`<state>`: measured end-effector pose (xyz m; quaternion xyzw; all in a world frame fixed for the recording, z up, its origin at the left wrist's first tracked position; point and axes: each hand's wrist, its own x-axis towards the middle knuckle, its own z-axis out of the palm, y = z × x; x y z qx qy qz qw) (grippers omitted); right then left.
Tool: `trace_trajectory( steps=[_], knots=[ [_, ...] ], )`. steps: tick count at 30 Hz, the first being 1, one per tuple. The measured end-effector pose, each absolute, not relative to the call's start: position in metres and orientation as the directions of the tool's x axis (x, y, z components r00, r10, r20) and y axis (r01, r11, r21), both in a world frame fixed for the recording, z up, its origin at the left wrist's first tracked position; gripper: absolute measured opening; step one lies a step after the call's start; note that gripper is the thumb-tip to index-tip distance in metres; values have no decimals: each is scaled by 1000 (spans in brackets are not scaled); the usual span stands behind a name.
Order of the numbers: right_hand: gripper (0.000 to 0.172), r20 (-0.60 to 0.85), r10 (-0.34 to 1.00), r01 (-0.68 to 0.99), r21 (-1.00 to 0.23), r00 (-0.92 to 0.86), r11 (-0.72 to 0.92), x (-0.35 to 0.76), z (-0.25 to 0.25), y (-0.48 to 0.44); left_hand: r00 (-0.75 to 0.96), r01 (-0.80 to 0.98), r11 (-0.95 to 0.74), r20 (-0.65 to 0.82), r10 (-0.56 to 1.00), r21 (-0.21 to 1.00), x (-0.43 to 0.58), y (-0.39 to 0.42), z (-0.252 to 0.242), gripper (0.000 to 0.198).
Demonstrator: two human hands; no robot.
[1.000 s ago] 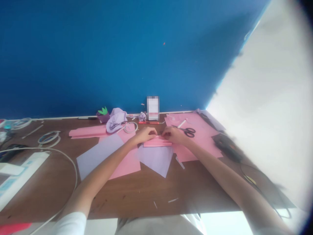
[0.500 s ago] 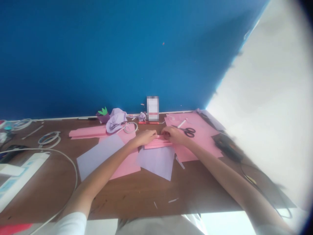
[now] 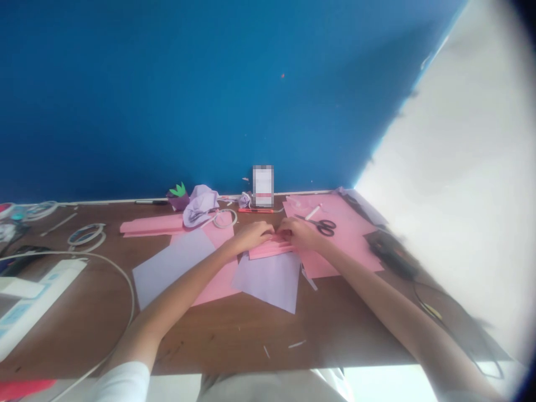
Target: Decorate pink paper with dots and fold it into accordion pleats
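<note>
A folded piece of pink paper (image 3: pixel 268 248) lies under both hands, its pleat-like folds running sideways. My left hand (image 3: pixel 254 235) is closed at its left end, fingers bent onto the far edge. From the right, my right hand (image 3: pixel 299 231) pinches the same paper, fingertips close to those of the left. The fingertips partly cover the folds. Beneath it rests a sheet of lilac paper (image 3: pixel 270 282). Scissors (image 3: pixel 324 226) with dark handles lie on a pink sheet (image 3: pixel 349 251) just right of my right hand, beside a white pen (image 3: pixel 313 211).
A phone-like white screen (image 3: pixel 263 187) stands against the blue wall, with an orange cutter (image 3: pixel 256 211) before it. Crumpled lilac paper (image 3: pixel 201 204) and a tape roll (image 3: pixel 225 218) sit at back left. A power strip (image 3: pixel 42 304) and cable occupy the left; a dark tool (image 3: pixel 393 257) lies right.
My hands have drawn slightly closer together over the folded pink paper, and now cover more of its upper part. The whole view has shifted slightly.
</note>
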<state>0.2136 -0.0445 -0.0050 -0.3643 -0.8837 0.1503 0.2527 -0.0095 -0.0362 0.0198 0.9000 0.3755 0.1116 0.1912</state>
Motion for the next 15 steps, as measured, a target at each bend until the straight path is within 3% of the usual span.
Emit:
trace_trajectory(
  steps=[15],
  knots=[
    [40,326,767,631,-437,-552,641,209,-3,-49,698,614,-692,147,700,380,-7,-35,11,19]
  ],
)
